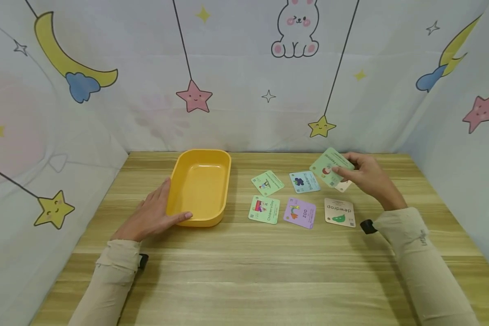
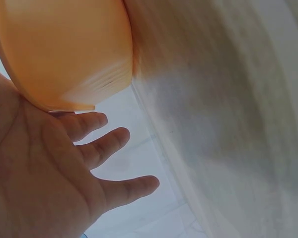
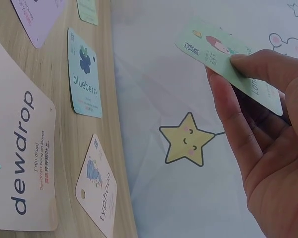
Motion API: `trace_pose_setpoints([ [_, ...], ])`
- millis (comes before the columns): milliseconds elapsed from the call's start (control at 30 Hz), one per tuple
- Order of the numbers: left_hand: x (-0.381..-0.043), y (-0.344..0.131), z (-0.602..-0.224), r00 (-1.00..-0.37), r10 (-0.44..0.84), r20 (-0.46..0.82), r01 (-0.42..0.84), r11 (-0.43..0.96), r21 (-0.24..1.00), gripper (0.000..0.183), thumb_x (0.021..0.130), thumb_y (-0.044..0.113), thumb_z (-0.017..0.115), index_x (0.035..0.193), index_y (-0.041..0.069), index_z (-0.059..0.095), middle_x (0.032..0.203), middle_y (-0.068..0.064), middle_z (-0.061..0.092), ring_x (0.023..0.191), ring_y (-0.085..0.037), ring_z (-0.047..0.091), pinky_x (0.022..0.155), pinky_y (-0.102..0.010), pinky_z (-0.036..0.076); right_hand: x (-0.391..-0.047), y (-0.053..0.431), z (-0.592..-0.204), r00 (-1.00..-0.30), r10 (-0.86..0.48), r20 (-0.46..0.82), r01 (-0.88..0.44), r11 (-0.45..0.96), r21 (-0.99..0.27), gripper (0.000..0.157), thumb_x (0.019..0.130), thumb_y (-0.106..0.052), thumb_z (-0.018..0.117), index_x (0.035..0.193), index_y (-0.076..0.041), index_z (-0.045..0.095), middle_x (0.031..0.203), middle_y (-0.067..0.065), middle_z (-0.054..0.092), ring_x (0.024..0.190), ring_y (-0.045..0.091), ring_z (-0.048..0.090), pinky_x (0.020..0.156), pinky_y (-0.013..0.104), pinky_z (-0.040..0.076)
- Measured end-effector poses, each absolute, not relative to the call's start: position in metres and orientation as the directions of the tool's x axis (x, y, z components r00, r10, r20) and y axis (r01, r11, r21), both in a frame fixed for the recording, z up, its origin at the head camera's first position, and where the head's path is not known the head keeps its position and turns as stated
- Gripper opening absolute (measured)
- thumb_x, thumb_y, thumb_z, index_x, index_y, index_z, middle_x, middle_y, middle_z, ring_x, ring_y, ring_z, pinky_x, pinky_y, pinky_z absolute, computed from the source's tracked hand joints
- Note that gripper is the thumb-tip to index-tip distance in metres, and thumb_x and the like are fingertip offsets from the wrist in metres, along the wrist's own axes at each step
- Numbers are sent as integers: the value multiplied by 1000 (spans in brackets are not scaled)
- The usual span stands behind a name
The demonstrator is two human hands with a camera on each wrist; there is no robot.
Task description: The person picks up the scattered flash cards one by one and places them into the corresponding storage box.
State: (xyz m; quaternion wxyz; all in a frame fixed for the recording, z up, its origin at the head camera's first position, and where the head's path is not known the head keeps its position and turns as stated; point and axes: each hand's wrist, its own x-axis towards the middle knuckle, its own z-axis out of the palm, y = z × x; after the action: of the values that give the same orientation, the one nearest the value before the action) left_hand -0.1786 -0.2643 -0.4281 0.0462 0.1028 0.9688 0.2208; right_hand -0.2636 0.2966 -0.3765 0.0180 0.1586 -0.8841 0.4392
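Note:
A yellow plastic basin point(image 1: 198, 222) stands on the table, left of the cards. My left hand point(image 1: 152, 215) rests at its near left corner, thumb along the near rim and fingers along the outer left side. The left wrist view shows those fingers straight and spread beside the basin wall point(image 2: 64, 54). Held up off the table, a green flash card point(image 1: 328, 165) is pinched between thumb and fingers of my right hand point(image 1: 368, 176). Below it lies a pale typhoon card point(image 3: 98, 181), partly covered in the head view. Nearest the right wrist is the dewdrop card point(image 1: 340, 213).
Other cards lie in two loose rows: a blue blueberry card point(image 1: 305, 181), a purple zoo card point(image 1: 299, 213), a green Children's Day card point(image 1: 264, 209) and another green card point(image 1: 267, 183). A printed white cloth point(image 1: 244, 122) hangs behind the wooden table point(image 1: 244, 271).

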Motion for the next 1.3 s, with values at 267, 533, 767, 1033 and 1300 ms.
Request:
trace_pose_setpoints([
  [267,-178,-264,-428,-975,218,-49,175,882,437,119,89,72,59,163,4,-5,169,-22,8,151,-49,19,116,-71,18,-264,291,-379,-938,-295,180,-318,532,-785,32,100,-21,68,121,2,67,100,14,72,76,15,70,65,27,59],
  [533,-177,-264,-426,-976,213,-56,167,884,437,119,89,73,59,163,5,-6,169,-22,7,151,-49,19,116,-71,18,-266,287,-379,-937,-298,183,-322,531,-784,32,100,-22,68,120,2,66,100,14,72,77,17,70,66,27,59],
  [767,-178,-263,-425,-976,207,-63,158,883,441,120,88,74,59,163,6,-6,169,-21,7,151,-49,18,116,-72,17,-267,284,-380,-944,-279,175,-301,514,-803,27,99,-22,69,115,0,68,99,15,72,77,21,71,66,29,60],
  [1033,-178,-263,-425,-975,213,-56,167,880,446,120,88,73,60,163,6,-5,169,-22,8,151,-49,19,115,-71,19,-267,280,-380,-936,-296,189,-319,493,-809,26,99,-20,69,115,1,68,99,13,72,76,18,70,65,28,59],
  [1300,-178,-262,-426,-975,215,-55,169,881,442,120,88,73,59,163,5,-6,169,-22,8,150,-49,19,115,-72,19,-267,277,-379,-913,-341,225,-375,481,-792,27,99,-18,68,116,4,67,101,17,71,75,16,69,63,25,58],
])
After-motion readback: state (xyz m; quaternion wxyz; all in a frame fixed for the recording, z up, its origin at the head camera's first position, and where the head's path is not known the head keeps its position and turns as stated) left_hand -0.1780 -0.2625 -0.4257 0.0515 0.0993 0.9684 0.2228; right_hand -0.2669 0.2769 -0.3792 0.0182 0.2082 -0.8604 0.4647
